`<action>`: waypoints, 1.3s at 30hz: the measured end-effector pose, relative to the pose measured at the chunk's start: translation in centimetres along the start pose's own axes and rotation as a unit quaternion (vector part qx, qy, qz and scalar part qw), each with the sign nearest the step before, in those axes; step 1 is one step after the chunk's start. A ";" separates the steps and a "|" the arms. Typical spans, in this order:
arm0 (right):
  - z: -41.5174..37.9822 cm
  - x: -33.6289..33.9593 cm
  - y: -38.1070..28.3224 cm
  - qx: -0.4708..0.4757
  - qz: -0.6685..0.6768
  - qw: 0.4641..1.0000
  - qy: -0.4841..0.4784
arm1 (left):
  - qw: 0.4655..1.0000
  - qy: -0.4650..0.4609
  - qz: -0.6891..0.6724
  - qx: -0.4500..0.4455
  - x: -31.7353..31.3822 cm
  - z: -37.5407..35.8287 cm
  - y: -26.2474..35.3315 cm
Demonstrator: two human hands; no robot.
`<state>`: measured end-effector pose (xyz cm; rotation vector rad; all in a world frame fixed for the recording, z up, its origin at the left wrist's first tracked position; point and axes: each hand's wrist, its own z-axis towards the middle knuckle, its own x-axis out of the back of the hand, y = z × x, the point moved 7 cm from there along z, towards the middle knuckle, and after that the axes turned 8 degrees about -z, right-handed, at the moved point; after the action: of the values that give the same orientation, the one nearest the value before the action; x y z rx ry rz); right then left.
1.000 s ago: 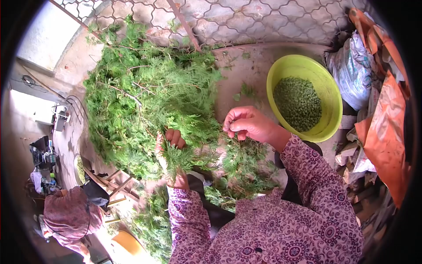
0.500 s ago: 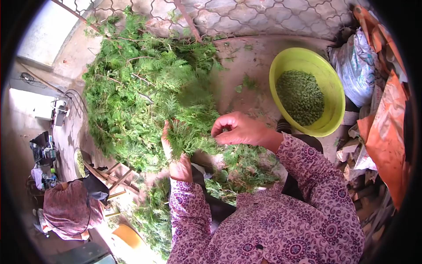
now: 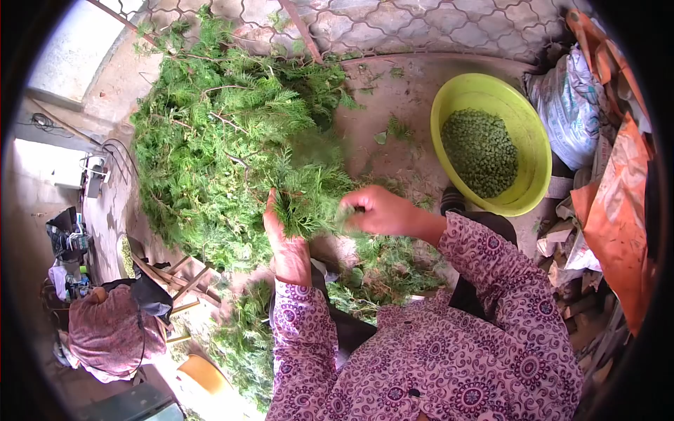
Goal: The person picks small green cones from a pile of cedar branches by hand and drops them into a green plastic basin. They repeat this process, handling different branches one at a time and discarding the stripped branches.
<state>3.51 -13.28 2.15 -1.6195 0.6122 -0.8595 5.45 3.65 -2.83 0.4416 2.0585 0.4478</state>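
Note:
My left hand (image 3: 286,242) is closed around a leafy green conifer branch (image 3: 305,200) with flat, feathery foliage, which hides most of its fingers. At the branch's right edge, my right hand (image 3: 386,210) is pinched, thumb against fingers. Its fingertips are blurred, and what is between them is too small to make out. Beyond and left of my hands rises a big heap of similar cut branches (image 3: 203,140). Up to the right stands a yellow-green tub (image 3: 535,151) with many small green cones or seed pods (image 3: 481,151) in it.
More branches (image 3: 393,266) lie near my lap. A white sack (image 3: 565,105) and an orange sheet (image 3: 614,217) are at the right. A wire mesh fence (image 3: 421,28) runs along the back. Another person (image 3: 116,330) sits at lower left, near an orange basin (image 3: 205,374).
My left hand has shifted slightly with the branch. My right hand has moved slightly, and its fingertips are now blurred against the foliage. The tub and the heap look the same.

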 end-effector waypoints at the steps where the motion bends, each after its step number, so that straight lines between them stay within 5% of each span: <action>1: -0.2 0.0 0.9 -0.091 0.136 0.987 0.005 | 1.000 -0.001 -0.021 0.012 0.6 0.6 0.0; 5: 0.3 0.9 1.7 -0.105 0.181 0.978 0.022 | 0.998 -0.026 -0.042 0.025 -0.4 -0.3 -0.1; 13: -0.3 -2.8 4.2 -0.128 0.197 0.964 -0.125 | 0.998 -0.013 -0.054 0.034 -0.1 0.1 0.0; 17: -0.7 -2.1 3.4 -0.182 0.175 0.966 -0.062 | 0.998 0.022 -0.055 0.023 0.3 0.1 0.0; 19: 0.0 -3.2 3.8 -0.134 0.347 0.920 -0.122 | 0.999 0.007 -0.036 0.018 0.1 0.0 0.1; 23: 0.4 -3.8 3.7 -0.111 0.324 0.932 -0.115 | 0.998 0.031 -0.043 0.029 0.1 -0.1 -0.4; 26: 0.0 -4.5 2.9 -0.164 0.438 0.873 -0.136 | 0.999 0.035 -0.028 0.010 0.2 -0.1 -0.3; 32: -0.2 -4.3 2.6 -0.187 0.449 0.865 -0.123 | 0.998 0.043 -0.028 0.023 0.6 -0.1 -0.2; 39: 0.0 -3.6 3.4 -0.181 0.447 0.876 0.002 | 1.000 -0.013 -0.021 -0.012 -0.1 -0.2 1.4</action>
<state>1.56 -11.17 -1.91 -1.4029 1.4379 -0.0493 5.47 4.75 -2.00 0.3863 2.0325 0.4384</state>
